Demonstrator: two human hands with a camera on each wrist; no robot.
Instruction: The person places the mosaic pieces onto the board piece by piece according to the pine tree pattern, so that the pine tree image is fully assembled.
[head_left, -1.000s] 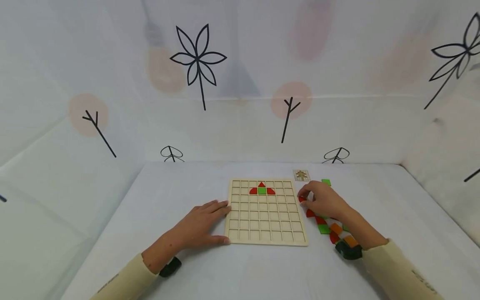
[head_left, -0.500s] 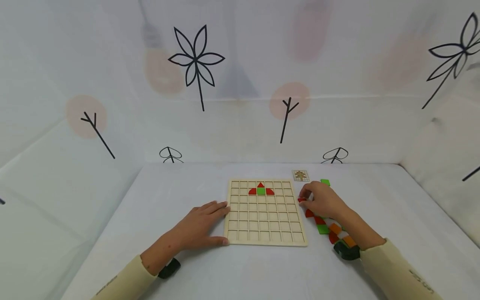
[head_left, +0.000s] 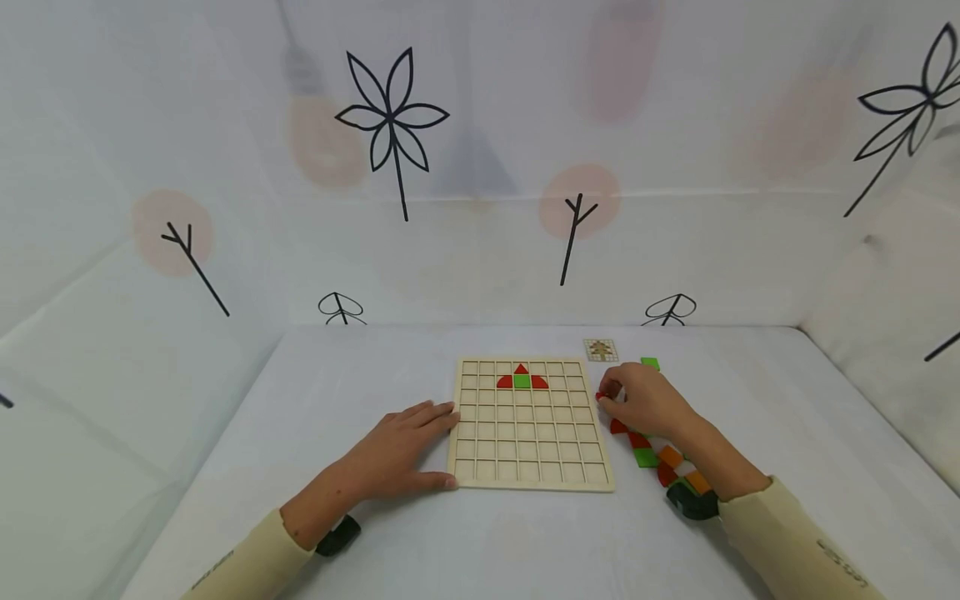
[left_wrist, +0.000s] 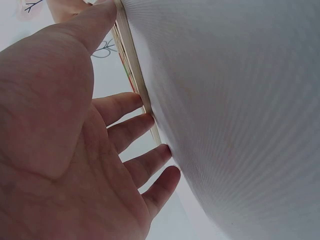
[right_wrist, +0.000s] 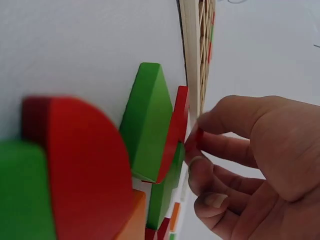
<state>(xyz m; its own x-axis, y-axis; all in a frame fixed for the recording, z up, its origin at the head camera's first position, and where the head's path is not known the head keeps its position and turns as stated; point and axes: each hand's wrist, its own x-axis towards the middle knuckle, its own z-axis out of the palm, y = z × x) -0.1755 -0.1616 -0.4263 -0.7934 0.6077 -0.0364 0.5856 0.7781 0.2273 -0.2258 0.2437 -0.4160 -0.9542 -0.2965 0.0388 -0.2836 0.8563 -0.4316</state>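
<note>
A pale wooden grid board (head_left: 528, 433) lies on the white table. Near its top edge sit a red triangle (head_left: 521, 369), a green square (head_left: 522, 382) and two red rounded pieces (head_left: 540, 382), grouped together. My left hand (head_left: 401, 450) is spread along the board's left side, fingertips and thumb touching its edge with the fingers nearly straight. Just off the right edge, my right hand (head_left: 647, 400) pinches a small red piece (right_wrist: 199, 138) between thumb and fingers. The fingers mostly cover it, so its exact shape is hidden.
Loose red, green (head_left: 645, 457) and orange pieces (head_left: 671, 456) lie right of the board, partly under my right forearm. One green piece (head_left: 650, 363) lies farther back. A small card with a tree pattern (head_left: 602, 350) is beyond the board's top right corner.
The red piece has turned slightly between my right fingers and shows less of itself now. My right hand stays almost in place, and my left hand keeps to the board's edge.
</note>
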